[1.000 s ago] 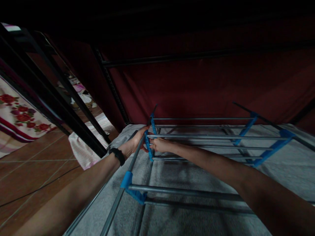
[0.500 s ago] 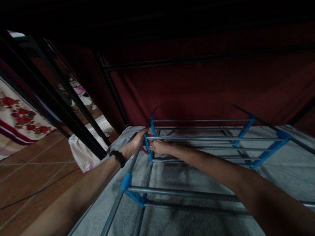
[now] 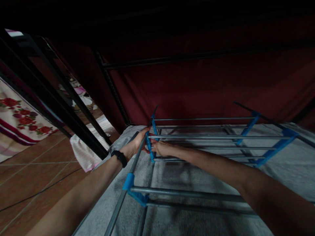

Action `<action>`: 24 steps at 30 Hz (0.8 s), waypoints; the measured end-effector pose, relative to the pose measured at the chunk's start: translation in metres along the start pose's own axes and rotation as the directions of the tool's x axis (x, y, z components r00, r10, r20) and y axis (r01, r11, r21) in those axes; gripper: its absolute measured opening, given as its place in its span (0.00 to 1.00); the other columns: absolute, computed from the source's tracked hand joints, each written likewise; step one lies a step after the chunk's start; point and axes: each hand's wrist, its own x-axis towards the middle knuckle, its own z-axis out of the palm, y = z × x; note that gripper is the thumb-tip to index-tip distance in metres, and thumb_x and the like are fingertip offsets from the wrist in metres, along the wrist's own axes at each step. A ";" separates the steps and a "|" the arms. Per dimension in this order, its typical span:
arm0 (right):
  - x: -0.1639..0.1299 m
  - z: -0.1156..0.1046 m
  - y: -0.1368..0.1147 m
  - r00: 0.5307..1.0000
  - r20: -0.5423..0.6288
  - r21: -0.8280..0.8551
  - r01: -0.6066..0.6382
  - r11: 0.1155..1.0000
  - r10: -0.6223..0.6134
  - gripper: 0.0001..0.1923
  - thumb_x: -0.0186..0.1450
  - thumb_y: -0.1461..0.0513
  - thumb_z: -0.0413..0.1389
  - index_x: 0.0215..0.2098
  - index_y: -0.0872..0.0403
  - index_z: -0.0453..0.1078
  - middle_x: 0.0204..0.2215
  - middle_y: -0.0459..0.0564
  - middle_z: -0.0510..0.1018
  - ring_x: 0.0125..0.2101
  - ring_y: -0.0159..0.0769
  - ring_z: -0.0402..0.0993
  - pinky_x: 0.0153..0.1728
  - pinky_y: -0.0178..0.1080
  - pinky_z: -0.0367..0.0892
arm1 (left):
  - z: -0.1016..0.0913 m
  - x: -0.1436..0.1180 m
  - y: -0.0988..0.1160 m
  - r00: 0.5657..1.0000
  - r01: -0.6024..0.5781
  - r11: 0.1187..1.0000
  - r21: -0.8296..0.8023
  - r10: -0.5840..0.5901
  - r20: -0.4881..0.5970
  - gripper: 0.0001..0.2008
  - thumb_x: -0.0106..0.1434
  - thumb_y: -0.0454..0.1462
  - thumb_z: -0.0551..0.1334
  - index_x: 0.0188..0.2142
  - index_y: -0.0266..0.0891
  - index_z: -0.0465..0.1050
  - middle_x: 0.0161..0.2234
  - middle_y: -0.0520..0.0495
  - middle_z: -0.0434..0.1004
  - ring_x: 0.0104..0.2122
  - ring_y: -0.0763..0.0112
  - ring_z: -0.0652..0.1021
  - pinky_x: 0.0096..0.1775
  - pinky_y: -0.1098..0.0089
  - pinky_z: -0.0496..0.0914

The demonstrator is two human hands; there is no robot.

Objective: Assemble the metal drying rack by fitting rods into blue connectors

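Note:
A metal tube rack [image 3: 204, 137] with blue plastic connectors lies on a grey mat [image 3: 187, 173]. My left hand [image 3: 136, 144], with a black band at the wrist, grips the rack's left side pole beside the second blue connector [image 3: 149, 147]. My right hand [image 3: 161, 149] reaches in from the right and holds a thin horizontal bar where it meets that same connector. The two hands almost touch. Another blue connector [image 3: 129, 182] sits lower on the same pole, nearer me.
A dark red cloth wall [image 3: 201, 85] with black metal bars stands behind the rack. Black slanted bars [image 3: 61, 108] run at the left. A pink-white cloth [image 3: 82, 150] lies on the brown tiled floor [image 3: 31, 177]. A flowered fabric [image 3: 17, 118] shows at far left.
Both hands stay at the same blue connector. My right hand has dropped slightly along it, from the upper bar's end toward a lower one. The view has shifted a little.

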 end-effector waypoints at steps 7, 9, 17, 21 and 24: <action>-0.005 -0.010 -0.005 0.998 -0.059 0.012 -0.016 1.000 0.016 0.16 0.73 0.58 0.51 0.52 0.54 0.76 0.48 0.55 0.82 0.48 0.44 0.78 0.47 0.38 0.70 | -0.007 0.010 -0.006 1.000 0.005 1.000 0.003 -0.005 0.018 0.25 0.59 0.57 0.56 0.43 0.45 0.79 0.30 0.42 0.84 0.36 0.44 0.83 0.30 0.55 0.75; -0.006 -0.012 -0.007 0.998 -0.059 0.009 -0.019 1.000 0.019 0.17 0.73 0.57 0.50 0.53 0.54 0.76 0.50 0.56 0.81 0.50 0.45 0.78 0.49 0.39 0.70 | -0.008 0.011 -0.007 1.000 0.006 1.000 0.003 -0.006 0.015 0.26 0.59 0.58 0.56 0.42 0.42 0.79 0.29 0.41 0.83 0.35 0.44 0.83 0.31 0.54 0.75; -0.022 -0.012 -0.014 0.990 -0.133 -0.072 -0.047 0.996 0.038 0.25 0.73 0.55 0.51 0.65 0.56 0.64 0.49 0.61 0.81 0.49 0.51 0.80 0.49 0.46 0.72 | -0.003 0.004 -0.003 1.000 -0.018 0.999 0.041 0.018 -0.008 0.26 0.58 0.58 0.55 0.44 0.46 0.78 0.30 0.43 0.84 0.36 0.43 0.83 0.29 0.55 0.74; -0.028 -0.003 -0.010 0.975 -0.219 -0.083 -0.058 0.995 0.039 0.26 0.73 0.54 0.49 0.68 0.51 0.59 0.54 0.59 0.79 0.51 0.50 0.79 0.51 0.47 0.71 | -0.003 0.003 -0.005 0.999 -0.036 0.999 0.026 0.036 0.007 0.26 0.57 0.59 0.56 0.44 0.46 0.78 0.31 0.43 0.84 0.36 0.43 0.83 0.29 0.54 0.74; -0.027 0.002 -0.004 0.978 -0.208 -0.083 -0.015 0.996 -0.003 0.24 0.74 0.56 0.48 0.67 0.50 0.62 0.57 0.58 0.78 0.53 0.49 0.78 0.52 0.46 0.71 | -0.005 0.007 -0.007 1.000 -0.025 0.999 0.034 0.025 0.008 0.27 0.58 0.59 0.55 0.44 0.46 0.78 0.31 0.43 0.84 0.36 0.43 0.83 0.29 0.54 0.75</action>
